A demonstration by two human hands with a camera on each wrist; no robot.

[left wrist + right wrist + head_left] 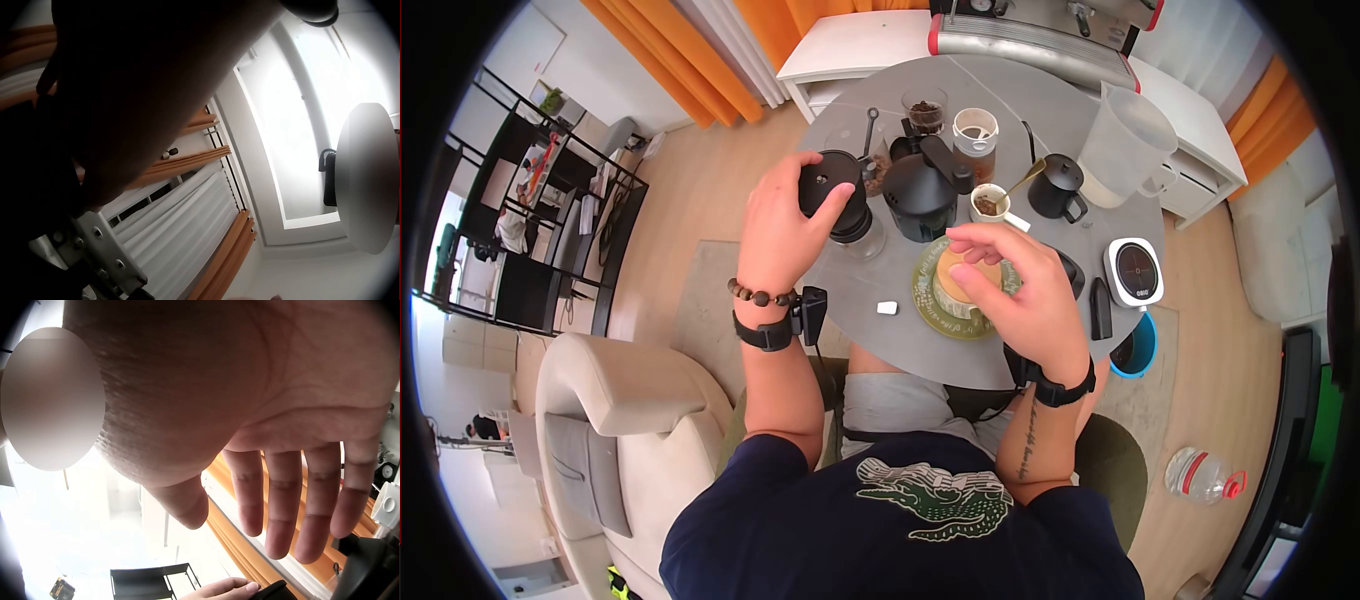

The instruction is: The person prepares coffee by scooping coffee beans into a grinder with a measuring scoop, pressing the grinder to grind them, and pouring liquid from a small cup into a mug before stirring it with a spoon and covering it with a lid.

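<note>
My left hand (785,220) grips the top of a black cylinder with a clear glass base (862,240), which looks like a hand coffee grinder (825,180), at the table's left side. In the left wrist view the hand is a dark shape and the grinder is hidden. My right hand (1025,290) hovers with relaxed fingers and nothing in them, overlapping a round, wooden-topped container (955,285) on a green lettered plate (925,300). Its spread fingers (282,500) show plainly in the right wrist view. A metal crank handle (870,130) stands behind the grinder.
Beyond the hands are a black lidded pot (920,195), a glass of beans (926,110), a white cup with a spoon (990,203) and a small black pitcher (1057,187). At right stand a clear plastic jug (1128,145) and a white scale (1135,272). A small white block (887,308) lies in front.
</note>
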